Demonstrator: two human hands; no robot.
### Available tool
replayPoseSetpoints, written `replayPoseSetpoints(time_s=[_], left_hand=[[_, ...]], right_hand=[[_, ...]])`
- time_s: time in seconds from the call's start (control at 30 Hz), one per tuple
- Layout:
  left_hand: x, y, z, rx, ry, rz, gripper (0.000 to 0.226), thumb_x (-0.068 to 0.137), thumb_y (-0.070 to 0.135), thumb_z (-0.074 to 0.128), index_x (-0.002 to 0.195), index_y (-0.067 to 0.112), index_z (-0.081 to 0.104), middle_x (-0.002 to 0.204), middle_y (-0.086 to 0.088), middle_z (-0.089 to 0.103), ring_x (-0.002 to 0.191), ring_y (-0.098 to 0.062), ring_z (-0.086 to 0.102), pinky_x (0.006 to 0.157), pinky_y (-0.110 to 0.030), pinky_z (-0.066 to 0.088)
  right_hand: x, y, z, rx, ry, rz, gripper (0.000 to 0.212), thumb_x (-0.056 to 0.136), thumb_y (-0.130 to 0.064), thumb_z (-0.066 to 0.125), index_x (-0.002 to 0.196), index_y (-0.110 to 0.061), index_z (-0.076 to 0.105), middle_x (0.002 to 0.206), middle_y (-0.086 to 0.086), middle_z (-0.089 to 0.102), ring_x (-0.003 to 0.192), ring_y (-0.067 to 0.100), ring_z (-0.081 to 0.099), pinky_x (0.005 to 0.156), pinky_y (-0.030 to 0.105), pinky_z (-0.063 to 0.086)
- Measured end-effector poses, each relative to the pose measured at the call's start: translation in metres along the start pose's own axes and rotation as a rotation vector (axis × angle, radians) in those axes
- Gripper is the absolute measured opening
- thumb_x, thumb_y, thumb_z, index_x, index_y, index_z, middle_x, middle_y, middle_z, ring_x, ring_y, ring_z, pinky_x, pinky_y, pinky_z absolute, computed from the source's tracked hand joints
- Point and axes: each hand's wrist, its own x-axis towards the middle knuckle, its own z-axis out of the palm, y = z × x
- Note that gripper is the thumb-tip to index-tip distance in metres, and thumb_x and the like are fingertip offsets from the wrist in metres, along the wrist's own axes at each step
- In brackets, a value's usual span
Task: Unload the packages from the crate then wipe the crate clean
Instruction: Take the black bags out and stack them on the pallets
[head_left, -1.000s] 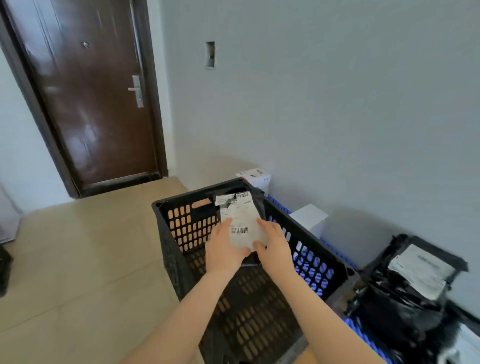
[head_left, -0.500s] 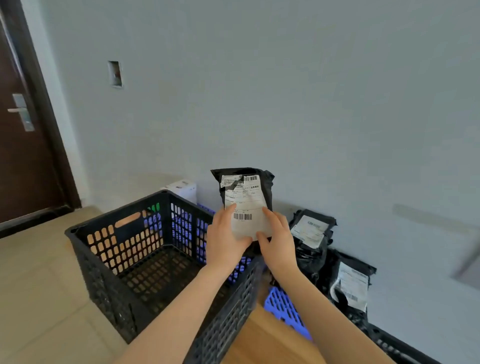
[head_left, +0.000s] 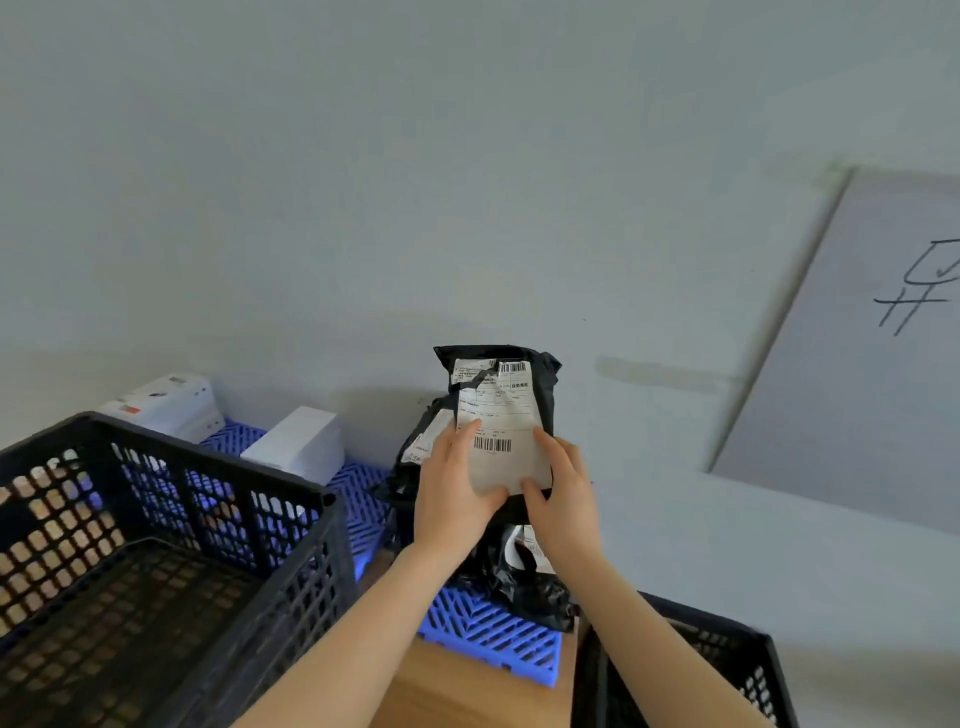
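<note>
1. The left hand (head_left: 451, 496) and right hand (head_left: 565, 501) hold a black package (head_left: 540, 400) upright by its lower half, outside the crate and above the right end of the blue pallet (head_left: 488, 636).
2. The fingers (head_left: 551, 442) of both hands curl round its sides, thumbs pressing on its white label (head_left: 498, 415).
3. The black crate (head_left: 156, 545) stands to the left, just beside the pallet's near edge.
4. Other black packages (head_left: 524, 579) lie on the pallet under the held one.
5. 2 white boxes (head_left: 301, 441) sit toward the pallet's left end.
6. A second crate (head_left: 727, 665) is at the lower right.
</note>
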Motion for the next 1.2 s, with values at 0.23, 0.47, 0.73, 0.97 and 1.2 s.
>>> replayPoseSetpoints(time_s=[0.23, 0.47, 0.73, 0.97, 1.2], left_hand=[[0.008, -0.013, 0.072, 0.010, -0.156, 0.024, 0.079, 0.078, 0.021, 0.078, 0.146, 0.026, 0.037, 0.149, 0.002, 0.033, 0.136, -0.015, 0.035, 0.108, -0.030, 0.040], [0.018, -0.046, 0.132, 0.026, -0.315, 0.018, 0.074, 0.081, 0.019, 0.076, 0.144, 0.026, 0.037, 0.152, 0.003, 0.025, 0.133, -0.013, 0.037, 0.104, -0.025, 0.043], [0.028, -0.094, 0.180, 0.050, -0.456, -0.006, 0.072, 0.084, 0.019, 0.074, 0.145, 0.024, 0.037, 0.156, 0.001, 0.020, 0.134, -0.017, 0.036, 0.107, -0.032, 0.043], [0.037, -0.110, 0.199, 0.054, -0.471, -0.051, 0.067, 0.087, 0.025, 0.071, 0.145, 0.027, 0.038, 0.157, 0.002, 0.020, 0.138, -0.014, 0.028, 0.110, -0.027, 0.036], [0.032, -0.113, 0.191, 0.101, -0.485, -0.089, 0.066, 0.089, 0.028, 0.067, 0.147, 0.023, 0.036, 0.160, 0.003, 0.016, 0.139, -0.013, 0.027, 0.101, -0.015, 0.028]], right_hand=[[0.000, 0.067, -0.012, 0.000, 0.037, 0.144, 0.058, 0.089, -0.002, 0.053, 0.141, -0.022, 0.040, 0.135, -0.008, 0.042, 0.118, 0.008, 0.046, 0.094, 0.023, 0.049], [0.007, 0.128, 0.004, -0.047, 0.035, 0.329, 0.057, 0.090, -0.002, 0.053, 0.141, -0.023, 0.040, 0.134, -0.011, 0.042, 0.106, -0.002, 0.044, 0.072, 0.002, 0.040], [0.016, 0.187, 0.036, -0.116, -0.004, 0.461, 0.057, 0.089, -0.003, 0.054, 0.142, -0.022, 0.041, 0.139, -0.008, 0.042, 0.114, 0.003, 0.045, 0.083, 0.013, 0.043], [0.026, 0.209, 0.053, -0.117, 0.015, 0.499, 0.055, 0.090, -0.003, 0.051, 0.141, -0.021, 0.042, 0.138, -0.009, 0.042, 0.118, 0.009, 0.049, 0.092, 0.031, 0.051], [0.022, 0.208, 0.056, -0.097, -0.033, 0.480, 0.053, 0.092, -0.006, 0.054, 0.142, -0.021, 0.041, 0.140, -0.009, 0.039, 0.120, 0.005, 0.045, 0.087, 0.014, 0.047]])
